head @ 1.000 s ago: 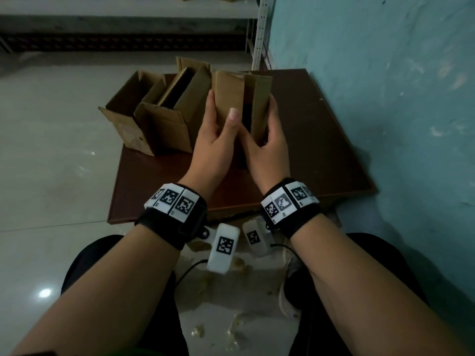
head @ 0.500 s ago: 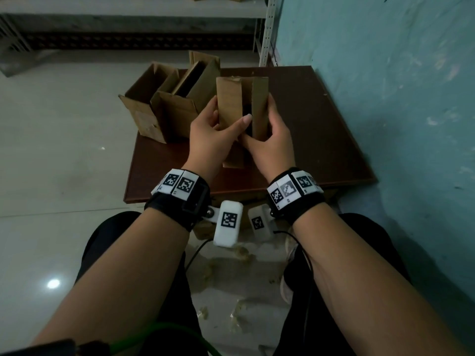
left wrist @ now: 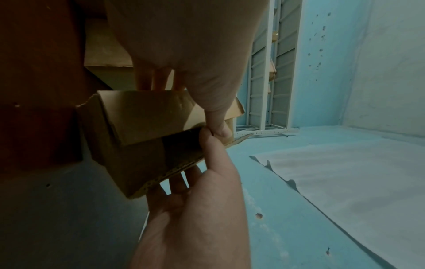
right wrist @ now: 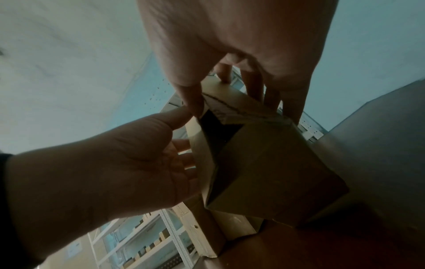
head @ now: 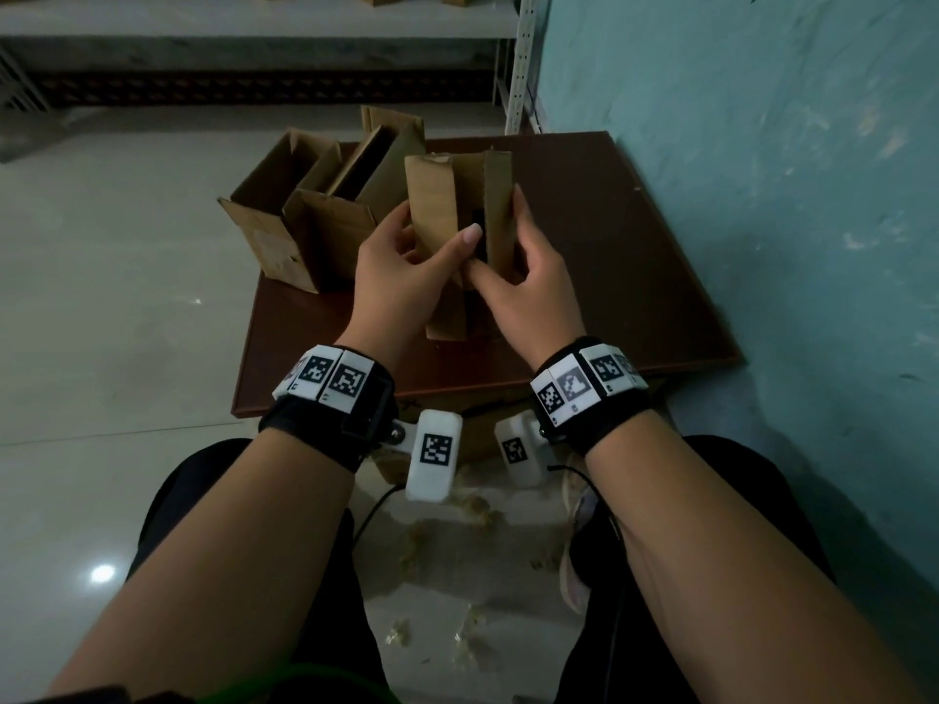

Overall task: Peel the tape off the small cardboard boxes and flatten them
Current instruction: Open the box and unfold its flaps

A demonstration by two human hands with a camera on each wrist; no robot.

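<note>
I hold a small brown cardboard box [head: 441, 215] upright above the brown board [head: 635, 256], its flaps open and a dark slit down its near face. My left hand [head: 406, 269] grips its left side, thumb across the front and fingers behind. My right hand [head: 523, 282] grips the right side, thumb at the slit and fingers round the right flap. In the left wrist view both thumbs meet on an edge of the box [left wrist: 149, 131]. The right wrist view shows the box [right wrist: 264, 154] with its dark opening between the two hands.
Several opened cardboard boxes [head: 315, 210] stand in a cluster at the board's far left corner, partly over its edge. A teal wall [head: 762, 195] runs close along the right. Metal shelving [head: 254, 22] stands behind, and tape scraps [head: 447, 541] litter the pale floor between my knees.
The box has come slightly nearer to me and stands clear of the other boxes. My left thumb has slid lower across the front, and my right thumb has moved in to the slit.
</note>
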